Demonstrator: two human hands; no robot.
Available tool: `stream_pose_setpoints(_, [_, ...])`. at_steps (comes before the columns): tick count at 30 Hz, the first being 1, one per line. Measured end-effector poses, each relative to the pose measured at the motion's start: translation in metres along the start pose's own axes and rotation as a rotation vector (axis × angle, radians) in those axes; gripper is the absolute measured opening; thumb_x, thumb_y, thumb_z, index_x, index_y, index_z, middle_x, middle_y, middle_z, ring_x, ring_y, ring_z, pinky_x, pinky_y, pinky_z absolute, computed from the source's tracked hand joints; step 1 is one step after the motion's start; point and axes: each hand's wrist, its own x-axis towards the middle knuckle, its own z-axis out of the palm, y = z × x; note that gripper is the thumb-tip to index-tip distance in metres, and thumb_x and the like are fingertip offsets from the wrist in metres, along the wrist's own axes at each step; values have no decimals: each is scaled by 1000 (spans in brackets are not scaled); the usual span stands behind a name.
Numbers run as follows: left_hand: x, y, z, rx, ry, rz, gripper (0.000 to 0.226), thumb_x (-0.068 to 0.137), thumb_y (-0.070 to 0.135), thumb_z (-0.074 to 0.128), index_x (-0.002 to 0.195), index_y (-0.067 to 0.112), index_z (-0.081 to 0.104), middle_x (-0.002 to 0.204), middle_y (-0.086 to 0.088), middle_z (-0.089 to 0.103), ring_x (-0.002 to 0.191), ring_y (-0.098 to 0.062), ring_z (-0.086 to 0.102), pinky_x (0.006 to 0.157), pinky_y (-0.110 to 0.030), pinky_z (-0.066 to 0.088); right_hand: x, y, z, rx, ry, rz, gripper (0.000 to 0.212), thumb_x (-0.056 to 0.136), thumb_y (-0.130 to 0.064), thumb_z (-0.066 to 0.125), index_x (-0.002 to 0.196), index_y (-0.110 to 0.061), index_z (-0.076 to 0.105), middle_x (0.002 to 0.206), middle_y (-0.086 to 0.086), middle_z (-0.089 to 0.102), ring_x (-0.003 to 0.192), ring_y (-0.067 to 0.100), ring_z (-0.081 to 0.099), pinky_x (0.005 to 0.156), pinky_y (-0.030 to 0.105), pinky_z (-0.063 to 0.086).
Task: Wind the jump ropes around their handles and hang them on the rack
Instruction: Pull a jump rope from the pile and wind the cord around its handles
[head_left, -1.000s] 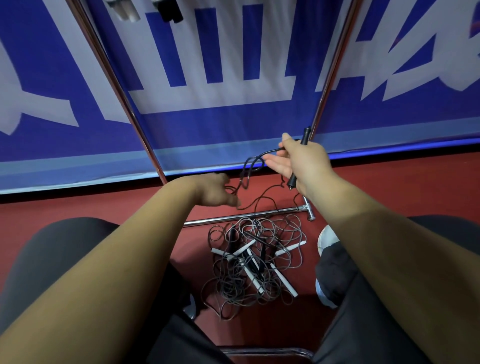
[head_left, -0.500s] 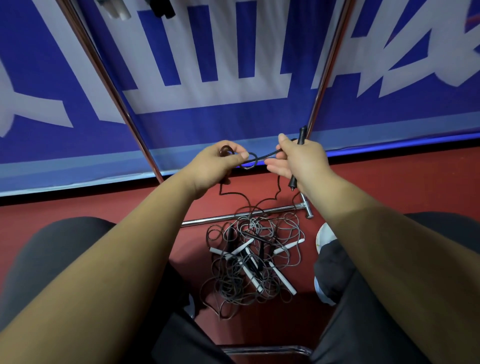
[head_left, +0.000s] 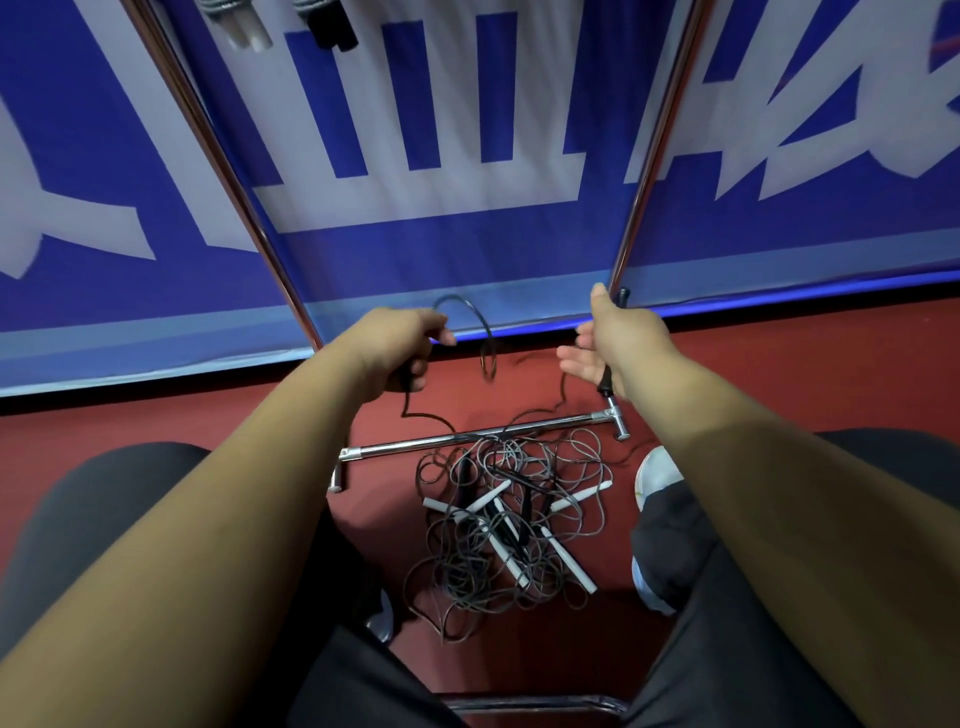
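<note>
Blue banner (head_left: 467, 249): smooth fabric with large white characters cut off by the frame, not legible as words.
Rack (head_left: 470, 435): chrome tube, two slanted uprights, foot bar on the red floor (head_left: 130, 415).
Left hand (head_left: 397, 345): my fingers are curled tight round the thin black cord (head_left: 478, 317), which arches rightward.
Pile of jump ropes (head_left: 511, 525): tangled grey-black cords with slim white and black handles, lying just before the foot bar.
Right hand (head_left: 618, 343): holds the black handle (head_left: 605, 385) upright, apparently pinned by my thumb, fingers loose.
White shoe (head_left: 655, 467): rounded toe.
</note>
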Motion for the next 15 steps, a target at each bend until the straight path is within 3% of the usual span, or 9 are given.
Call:
stream_pose_setpoints(5, [-13, 12, 6, 38, -176, 138, 25, 99, 25, 57, 100, 8, 75, 60, 0, 26, 54, -20, 22, 55, -30, 34, -11, 4, 12, -219, -191, 0, 43, 111, -45, 52, 102, -6, 69, 95, 11, 76, 57, 16, 76, 46, 29, 58])
stream_pose_setpoints(7, [-14, 15, 7, 3, -205, 117, 33, 100, 27, 52, 107, 4, 74, 58, -2, 35, 52, -20, 26, 55, -30, 37, -15, 6, 16, -275, -239, 10, 42, 110, -45, 53, 102, -7, 71, 88, 8, 78, 61, 17, 77, 50, 31, 59])
stream_pose_setpoints(9, [-16, 18, 8, -103, -209, 61, 37, 103, 29, 43, 112, 7, 72, 62, -4, 55, 51, -19, 44, 57, -29, 47, -16, 7, 20, -288, -279, 17, 38, 109, -40, 54, 100, -7, 72, 83, 7, 79, 67, 20, 78, 55, 34, 61])
stream_pose_setpoints(11, [-16, 19, 8, -268, -224, 31, 39, 109, 33, 39, 123, 10, 67, 90, -9, 78, 71, -24, 73, 69, -37, 61, -16, 8, 24, -278, -337, 7, 34, 108, -32, 55, 100, -5, 73, 84, 10, 80, 76, 24, 81, 63, 36, 63])
stream_pose_setpoints(12, [-15, 19, 8, -349, -229, 35, 39, 111, 35, 39, 128, 11, 65, 108, -11, 79, 87, -31, 78, 75, -43, 64, -15, 9, 26, -285, -370, -11, 31, 106, -29, 57, 101, -4, 74, 90, 11, 82, 83, 24, 81, 70, 37, 64])
stream_pose_setpoints(15, [-13, 21, 6, -519, -256, 54, 39, 113, 38, 43, 137, 15, 62, 134, -18, 69, 106, -46, 75, 83, -54, 64, -17, 12, 32, -354, -456, -101, 22, 100, -25, 67, 115, -13, 78, 106, 2, 83, 102, 17, 79, 91, 35, 61])
